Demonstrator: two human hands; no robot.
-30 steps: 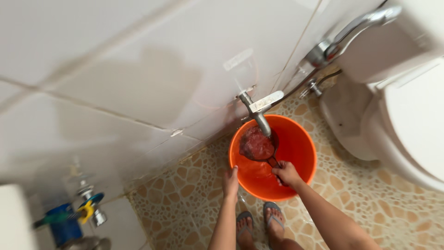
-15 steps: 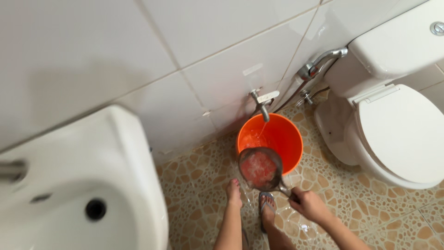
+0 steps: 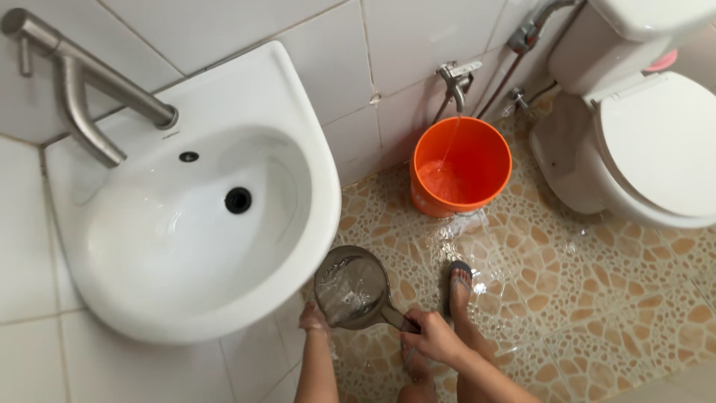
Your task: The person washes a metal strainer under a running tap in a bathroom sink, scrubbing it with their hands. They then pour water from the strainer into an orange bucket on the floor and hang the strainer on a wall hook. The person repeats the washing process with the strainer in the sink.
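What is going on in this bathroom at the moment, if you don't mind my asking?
A person stands at a white wall sink. The right hand grips the handle of a clear plastic scoop holding water, close under the sink's front edge. The left hand rests below the scoop's bowl; whether it touches it is unclear. Behind, a wall tap runs into an orange bucket, and the pebble-pattern floor around it is wet. A toilet stands to the right.
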